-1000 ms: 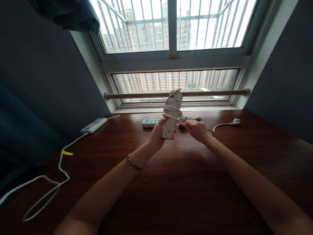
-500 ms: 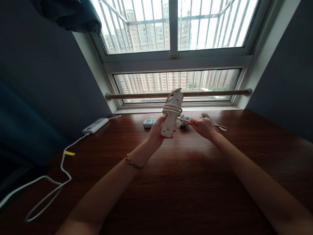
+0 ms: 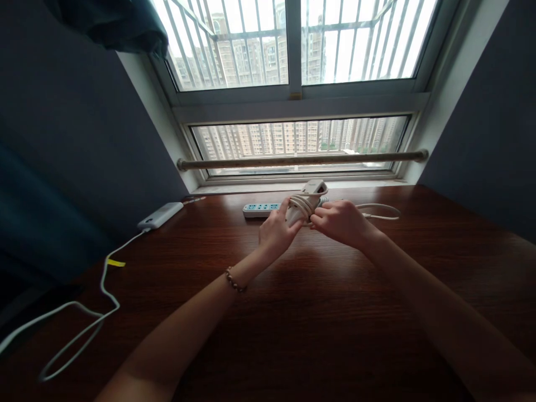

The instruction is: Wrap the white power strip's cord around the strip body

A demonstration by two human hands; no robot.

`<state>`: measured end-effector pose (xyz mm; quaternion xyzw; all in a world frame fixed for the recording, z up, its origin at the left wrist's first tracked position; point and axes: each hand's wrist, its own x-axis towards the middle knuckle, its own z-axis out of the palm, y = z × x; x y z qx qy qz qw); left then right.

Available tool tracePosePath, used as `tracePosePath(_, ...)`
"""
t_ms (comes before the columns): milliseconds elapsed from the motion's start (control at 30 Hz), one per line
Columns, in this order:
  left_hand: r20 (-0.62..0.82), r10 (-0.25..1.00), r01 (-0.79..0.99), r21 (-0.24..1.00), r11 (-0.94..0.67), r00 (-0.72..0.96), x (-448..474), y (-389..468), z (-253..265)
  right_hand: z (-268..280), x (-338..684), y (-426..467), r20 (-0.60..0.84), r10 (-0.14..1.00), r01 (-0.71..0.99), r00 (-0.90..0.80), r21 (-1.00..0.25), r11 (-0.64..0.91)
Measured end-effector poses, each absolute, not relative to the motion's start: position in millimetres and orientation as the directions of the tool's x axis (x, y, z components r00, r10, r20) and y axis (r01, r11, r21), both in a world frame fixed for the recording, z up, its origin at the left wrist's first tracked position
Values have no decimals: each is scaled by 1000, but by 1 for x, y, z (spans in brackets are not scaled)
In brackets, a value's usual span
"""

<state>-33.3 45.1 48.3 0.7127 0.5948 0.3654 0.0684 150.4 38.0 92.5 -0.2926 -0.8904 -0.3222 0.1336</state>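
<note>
A white power strip (image 3: pixel 313 186) is gripped in my left hand (image 3: pixel 278 228), tilted with its far end up and to the right. Several turns of its white cord (image 3: pixel 302 203) are wrapped around its middle. My right hand (image 3: pixel 341 222) is closed on the cord just right of the strip; its fingertips hide the pinched part. From behind that hand, a loose loop of cord (image 3: pixel 383 206) lies on the table to the right. Behind my left hand rests a second power strip (image 3: pixel 260 210), white with blue-green sockets, partly covered by the hand.
The brown wooden table (image 3: pixel 259 335) reaches the window sill, with a metal bar (image 3: pixel 251 163) across the window. At left lies a white adapter-like box (image 3: pixel 162 215) with a long white cable (image 3: pixel 109 290) and a yellow tag (image 3: pixel 116 263). A dark curtain (image 3: pixel 113 25) hangs upper left.
The held power strip has come down and turned, its far end now leaning right. My right hand has moved closer to the strip with the cord. The cord end on the table has shifted.
</note>
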Motion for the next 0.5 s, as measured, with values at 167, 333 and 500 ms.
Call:
tracePosePath(167,475,810,881,137,-453,343,-26,36,43,102,157,32,586,341,647,-735,453,613)
tracePosePath(333,395,630,696,-36,-717,669,-28,31,52,99,162,37,602,379,629,-703,276,727)
tracePosePath(500,336,401,499,-291,-816,852,-42,38,66,91,155,43,545,385,530,-745,133,837)
